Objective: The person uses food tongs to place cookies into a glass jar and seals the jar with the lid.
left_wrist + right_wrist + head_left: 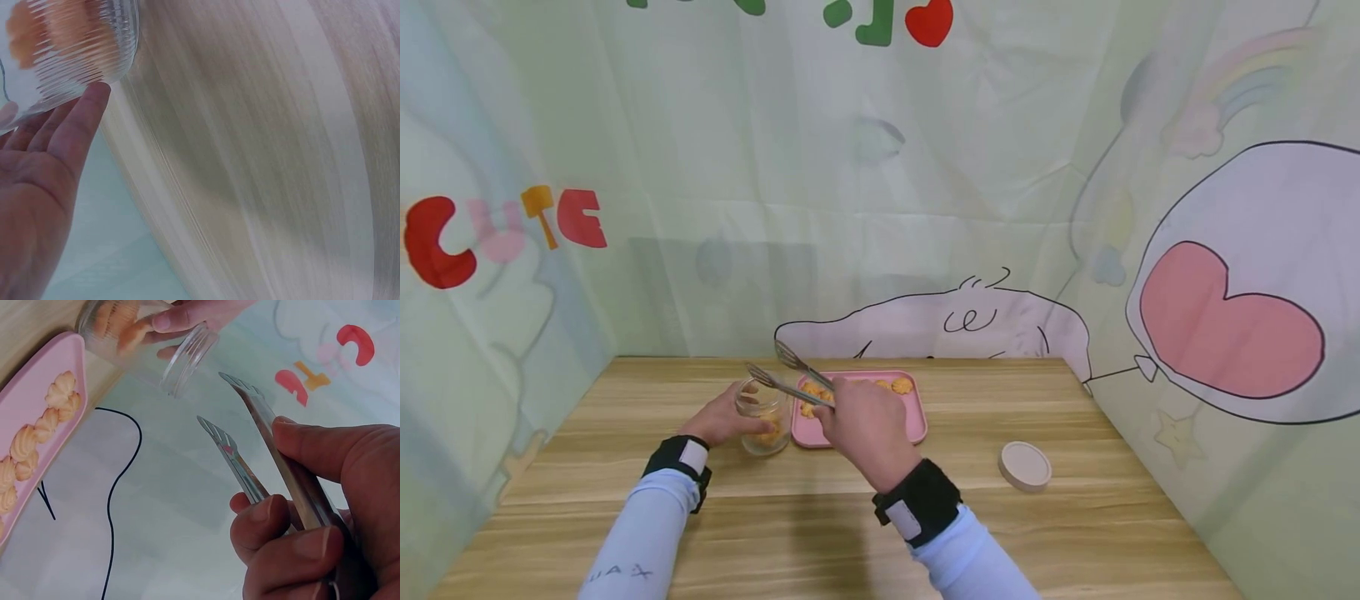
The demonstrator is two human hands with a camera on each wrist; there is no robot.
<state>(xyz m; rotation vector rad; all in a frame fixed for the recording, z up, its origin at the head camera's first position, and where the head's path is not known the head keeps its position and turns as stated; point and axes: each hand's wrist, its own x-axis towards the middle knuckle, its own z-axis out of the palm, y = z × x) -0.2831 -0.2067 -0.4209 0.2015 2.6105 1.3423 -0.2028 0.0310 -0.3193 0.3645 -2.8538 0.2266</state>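
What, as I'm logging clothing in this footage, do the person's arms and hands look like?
The left sleeve and right sleeve are light blue; the left one bears dark, handwritten-looking marks. The left wristband and right wristband are black, each with a pale rectangular patch. The left hand and right hand are ungloved.

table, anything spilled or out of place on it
Nothing stands out. The cookies that show are inside the tray or the jar, with no spill visible. The lid lies flat on the table, apart from the open jar, which looks ordinary.
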